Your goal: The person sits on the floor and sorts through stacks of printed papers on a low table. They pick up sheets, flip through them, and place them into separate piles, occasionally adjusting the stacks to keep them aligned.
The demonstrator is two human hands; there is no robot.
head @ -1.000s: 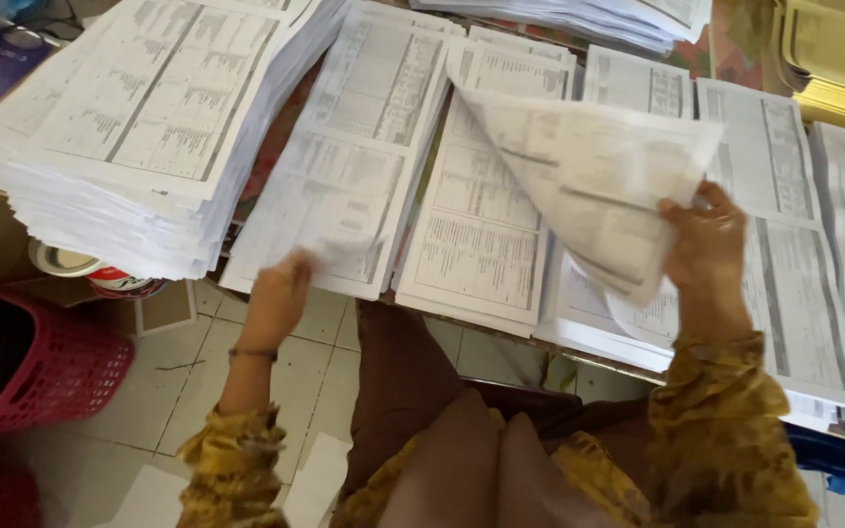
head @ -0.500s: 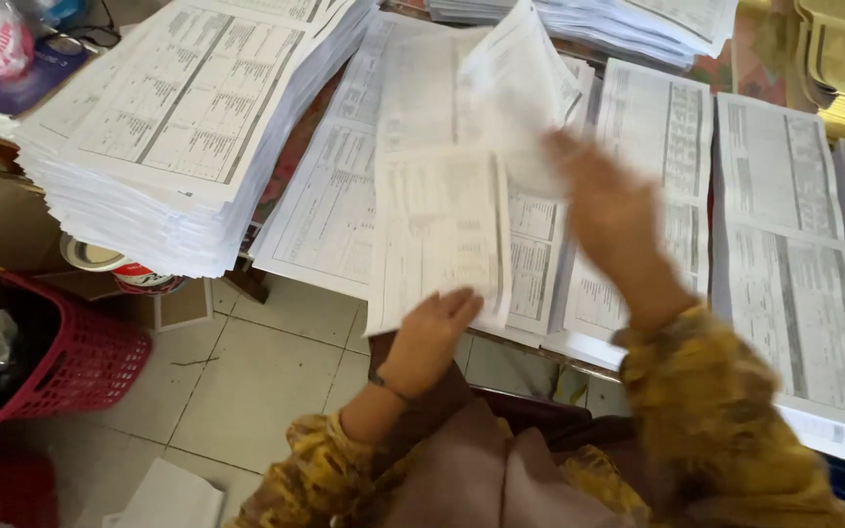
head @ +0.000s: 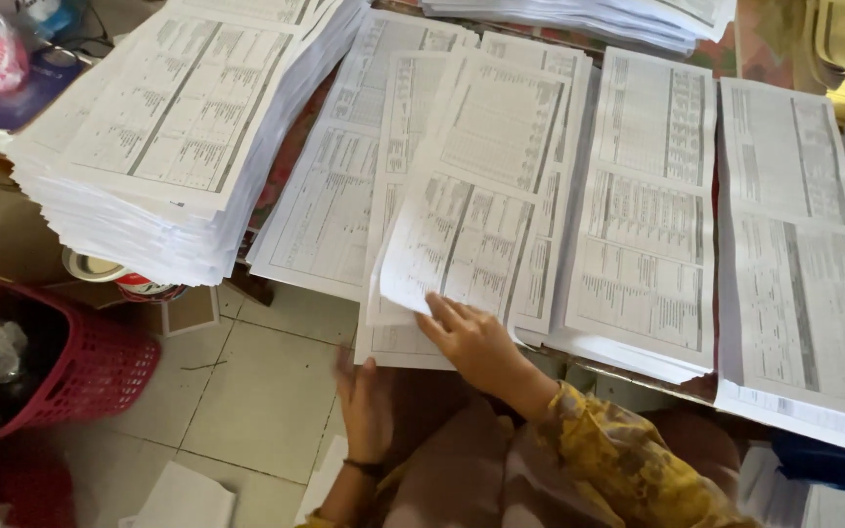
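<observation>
The right hand (head: 476,342) presses flat, fingers spread, on the near corner of the loose printed sheet (head: 471,205) — its long axis runs away up the table — while the left hand (head: 366,406), open and empty, waits lower down beneath the table edge.

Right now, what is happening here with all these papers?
A person is sorting printed sheets laid in overlapping rows on a table. The right hand presses on the lower edge of a loose sheet lying askew on one pile. The left hand is below the table edge, under the sheets. A tall paper stack stands at the left.
</observation>
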